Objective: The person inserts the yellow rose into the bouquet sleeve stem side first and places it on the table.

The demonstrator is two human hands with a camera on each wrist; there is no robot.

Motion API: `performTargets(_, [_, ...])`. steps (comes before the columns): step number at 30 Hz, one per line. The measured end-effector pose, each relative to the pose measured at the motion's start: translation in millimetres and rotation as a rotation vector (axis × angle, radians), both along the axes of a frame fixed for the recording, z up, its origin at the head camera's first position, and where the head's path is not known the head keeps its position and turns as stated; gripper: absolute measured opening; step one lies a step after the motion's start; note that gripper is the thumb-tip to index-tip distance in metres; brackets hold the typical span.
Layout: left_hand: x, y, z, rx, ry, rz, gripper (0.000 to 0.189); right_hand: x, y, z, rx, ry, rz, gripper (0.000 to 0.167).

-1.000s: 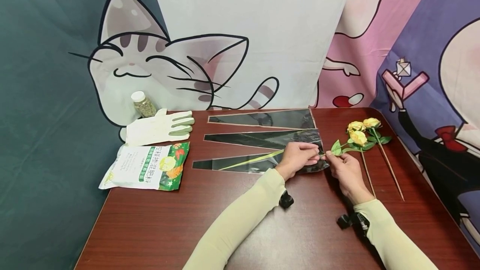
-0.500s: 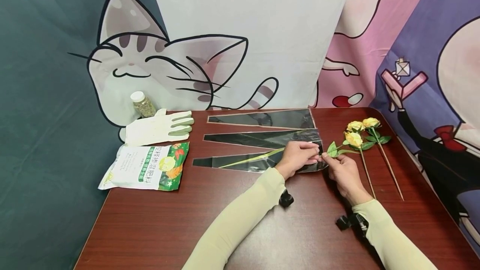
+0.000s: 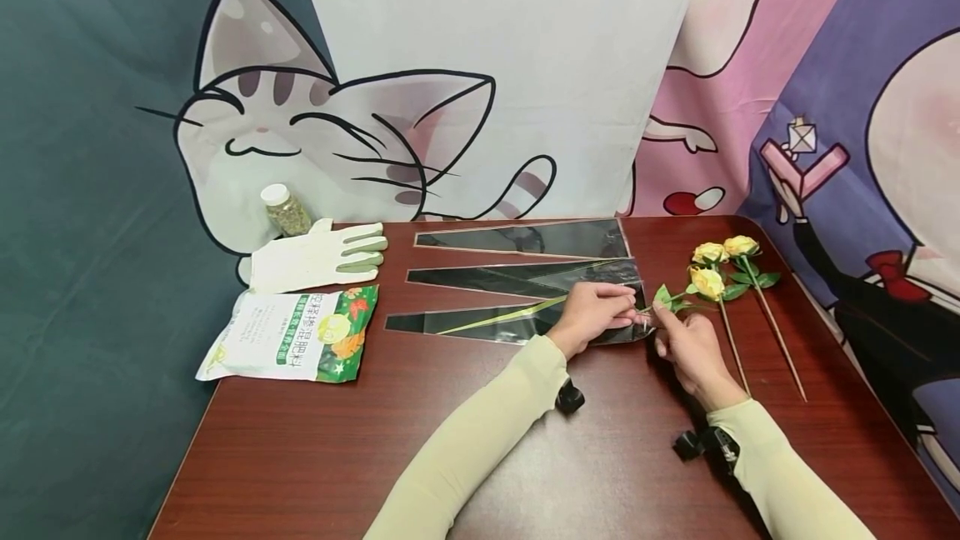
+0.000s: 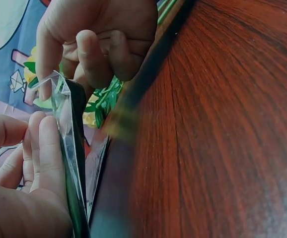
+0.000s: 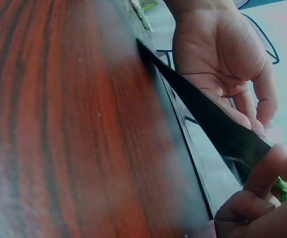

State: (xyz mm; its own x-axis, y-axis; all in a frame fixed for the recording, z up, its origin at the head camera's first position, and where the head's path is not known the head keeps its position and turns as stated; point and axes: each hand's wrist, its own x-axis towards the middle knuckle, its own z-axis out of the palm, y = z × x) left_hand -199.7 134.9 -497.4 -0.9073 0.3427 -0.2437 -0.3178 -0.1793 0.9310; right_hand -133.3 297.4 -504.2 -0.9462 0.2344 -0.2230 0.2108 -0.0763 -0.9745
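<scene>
A yellow rose point(image 3: 707, 283) lies with its stem inside the nearest dark, see-through flower sleeve point(image 3: 491, 328). The stem shows as a yellow-green line through the plastic, and bloom and leaves stick out of the mouth on the right. My left hand point(image 3: 595, 315) holds the sleeve near its mouth, thumb and fingertips together over the plastic in the left wrist view. My right hand point(image 3: 693, 348) pinches the rose at its green leaves point(image 5: 285, 190), fingertips right at the sleeve's rim. In the left wrist view, a crinkled clear plastic corner point(image 4: 56, 82) rises beside the right index finger.
Two more flower sleeves point(image 3: 517, 279) lie behind. Two yellow roses point(image 3: 741, 247) with bare stems lie at the right. On the left are a printed bag point(image 3: 288, 336), a white glove point(image 3: 300, 261) and a white-capped jar point(image 3: 287, 211). A printed curtain point(image 3: 525, 40) stands behind the table.
The rose has slid slightly left into the sleeve. My right fingers have shifted on the leaves, the thumb now higher over them. My left hand has stayed nearly in place.
</scene>
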Motion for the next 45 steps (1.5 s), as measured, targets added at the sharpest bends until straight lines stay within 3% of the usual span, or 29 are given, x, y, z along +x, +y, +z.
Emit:
performTargets(6, [-0.3, -0.9, -0.6, 0.005, 0.021, -0.004, 0.018, -3.2, -1, 1.8, -0.079, 0.013, -0.119, 0.023])
performTargets(12, [-0.4, -1.5, -1.3, 0.008, 0.019, -0.013, 0.019, -4.2, 1, 3.0, -0.115, 0.041, -0.142, 0.013])
performTargets(19, [-0.9, -1.6, -2.7, 0.009, 0.018, -0.028, 0.021, -3.1, 2, 3.3, -0.125, 0.053, -0.169, 0.03])
performTargets(45, [-4.2, -4.3, 0.3, 0.001, 0.0, -0.004, 0.018, -1.5, -12, -0.6, -0.045, 0.01, -0.128, 0.029])
